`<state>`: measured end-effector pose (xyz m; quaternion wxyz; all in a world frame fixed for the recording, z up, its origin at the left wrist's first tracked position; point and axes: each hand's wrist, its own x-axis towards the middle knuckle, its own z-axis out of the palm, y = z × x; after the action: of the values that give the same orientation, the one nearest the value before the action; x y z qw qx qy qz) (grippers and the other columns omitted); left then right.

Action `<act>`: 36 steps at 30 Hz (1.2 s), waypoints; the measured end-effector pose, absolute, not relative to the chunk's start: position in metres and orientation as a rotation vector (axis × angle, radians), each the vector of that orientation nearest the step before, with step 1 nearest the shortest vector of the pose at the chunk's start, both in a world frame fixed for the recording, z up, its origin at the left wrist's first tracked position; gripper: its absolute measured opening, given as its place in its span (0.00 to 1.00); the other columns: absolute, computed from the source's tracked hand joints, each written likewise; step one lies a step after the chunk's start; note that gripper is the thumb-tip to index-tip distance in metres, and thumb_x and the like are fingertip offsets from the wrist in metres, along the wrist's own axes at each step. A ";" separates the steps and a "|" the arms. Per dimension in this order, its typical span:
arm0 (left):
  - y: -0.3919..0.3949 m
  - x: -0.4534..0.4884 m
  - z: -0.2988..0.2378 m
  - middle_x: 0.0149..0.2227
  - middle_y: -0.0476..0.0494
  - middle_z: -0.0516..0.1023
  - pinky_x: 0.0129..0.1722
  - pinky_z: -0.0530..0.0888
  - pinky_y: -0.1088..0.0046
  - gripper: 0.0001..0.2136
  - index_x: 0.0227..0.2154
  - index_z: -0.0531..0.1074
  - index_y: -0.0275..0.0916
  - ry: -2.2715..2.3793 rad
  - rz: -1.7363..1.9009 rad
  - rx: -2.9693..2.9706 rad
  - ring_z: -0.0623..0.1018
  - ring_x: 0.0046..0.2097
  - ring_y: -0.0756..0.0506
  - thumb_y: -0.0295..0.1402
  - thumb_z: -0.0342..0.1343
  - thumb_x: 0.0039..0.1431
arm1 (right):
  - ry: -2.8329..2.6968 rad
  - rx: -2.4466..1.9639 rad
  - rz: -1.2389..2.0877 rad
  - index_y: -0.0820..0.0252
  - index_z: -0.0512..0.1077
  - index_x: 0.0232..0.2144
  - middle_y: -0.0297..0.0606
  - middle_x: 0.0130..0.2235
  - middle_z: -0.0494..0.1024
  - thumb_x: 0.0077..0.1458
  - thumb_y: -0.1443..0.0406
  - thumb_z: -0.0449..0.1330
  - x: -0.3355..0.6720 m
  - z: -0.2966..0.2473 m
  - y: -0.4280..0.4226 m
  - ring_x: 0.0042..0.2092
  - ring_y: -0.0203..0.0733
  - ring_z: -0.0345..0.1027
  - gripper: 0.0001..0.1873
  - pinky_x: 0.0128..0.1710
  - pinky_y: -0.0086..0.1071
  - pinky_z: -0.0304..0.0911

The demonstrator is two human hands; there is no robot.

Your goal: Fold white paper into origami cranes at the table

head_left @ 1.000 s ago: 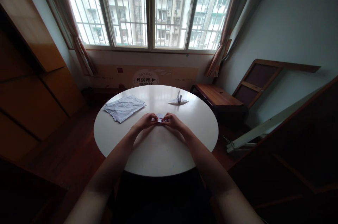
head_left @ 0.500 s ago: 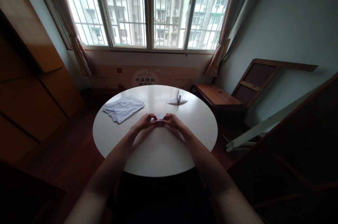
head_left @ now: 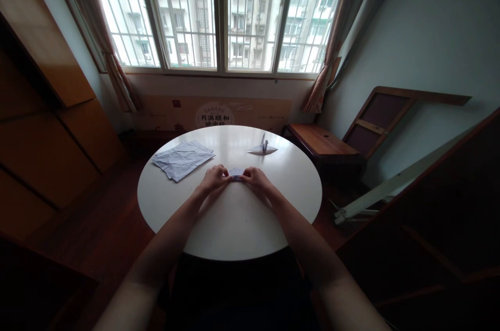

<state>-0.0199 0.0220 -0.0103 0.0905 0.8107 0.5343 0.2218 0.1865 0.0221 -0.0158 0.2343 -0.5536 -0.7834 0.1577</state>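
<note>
A small folded piece of pale paper [head_left: 236, 173] lies near the middle of the round white table [head_left: 234, 227]. My left hand [head_left: 214, 177] pinches its left end and my right hand [head_left: 254, 178] pinches its right end, fingers curled and closed on the paper, both resting on the tabletop. Most of the paper is hidden between my fingertips. A finished paper crane [head_left: 263, 147] stands farther back on the right. A loose stack of creased paper sheets [head_left: 182, 159] lies at the back left of the table.
A barred window [head_left: 219, 13] with curtains fills the far wall, with a printed cardboard box [head_left: 213, 114] below it. A low wooden bench [head_left: 318, 144] and a leaning wooden frame [head_left: 385, 117] stand at the right. Wooden cabinets [head_left: 47, 112] line the left.
Both hands have shifted slightly farther away on the table and pressed lower onto the paper. The crane and the paper stack have not moved.
</note>
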 end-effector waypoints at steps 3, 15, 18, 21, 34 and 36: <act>0.019 -0.019 -0.008 0.37 0.43 0.75 0.42 0.68 0.68 0.11 0.29 0.77 0.38 1.670 0.628 2.407 0.74 0.41 0.42 0.41 0.58 0.55 | -2.130 -1.600 0.411 0.59 0.78 0.33 0.38 0.33 0.79 0.53 0.57 0.62 0.185 -0.013 0.019 0.34 0.39 0.69 0.12 0.34 0.28 0.58; 0.027 -0.020 -0.016 0.37 0.48 0.77 0.41 0.68 0.73 0.10 0.35 0.79 0.44 1.255 0.701 2.574 0.75 0.38 0.47 0.26 0.55 0.55 | -2.122 -1.748 0.378 0.56 0.77 0.33 0.38 0.36 0.79 0.51 0.55 0.62 0.186 -0.008 0.019 0.39 0.42 0.69 0.12 0.38 0.31 0.58; 0.028 -0.021 -0.018 0.37 0.47 0.77 0.39 0.68 0.74 0.09 0.33 0.80 0.45 1.204 0.698 2.580 0.75 0.37 0.48 0.27 0.56 0.55 | -2.098 -1.784 0.406 0.55 0.77 0.33 0.38 0.36 0.79 0.50 0.54 0.63 0.188 -0.007 0.019 0.39 0.42 0.69 0.12 0.38 0.31 0.58; 0.029 -0.022 -0.020 0.36 0.47 0.77 0.37 0.68 0.74 0.08 0.33 0.81 0.44 1.206 0.716 2.567 0.75 0.35 0.48 0.30 0.57 0.55 | -2.079 -1.811 0.410 0.55 0.77 0.33 0.38 0.36 0.79 0.49 0.54 0.64 0.190 -0.005 0.019 0.41 0.43 0.69 0.13 0.39 0.31 0.58; 0.030 -0.021 -0.022 0.38 0.46 0.77 0.40 0.68 0.74 0.08 0.34 0.81 0.46 1.204 0.682 2.540 0.74 0.38 0.47 0.32 0.57 0.57 | -2.081 -1.838 0.360 0.55 0.78 0.34 0.42 0.44 0.72 0.47 0.53 0.66 0.203 -0.007 0.026 0.47 0.49 0.63 0.15 0.45 0.37 0.58; 0.029 -0.021 -0.021 0.39 0.46 0.77 0.40 0.69 0.73 0.08 0.35 0.81 0.46 1.212 0.668 2.541 0.74 0.38 0.47 0.32 0.57 0.57 | -2.072 -1.835 0.369 0.55 0.78 0.34 0.43 0.44 0.72 0.47 0.54 0.67 0.206 -0.008 0.027 0.48 0.50 0.63 0.14 0.45 0.38 0.58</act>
<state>-0.0210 0.0291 -0.0205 0.1237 0.8715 0.4156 0.2292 0.2055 0.0268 -0.0077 0.1737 -0.6473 -0.7307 0.1301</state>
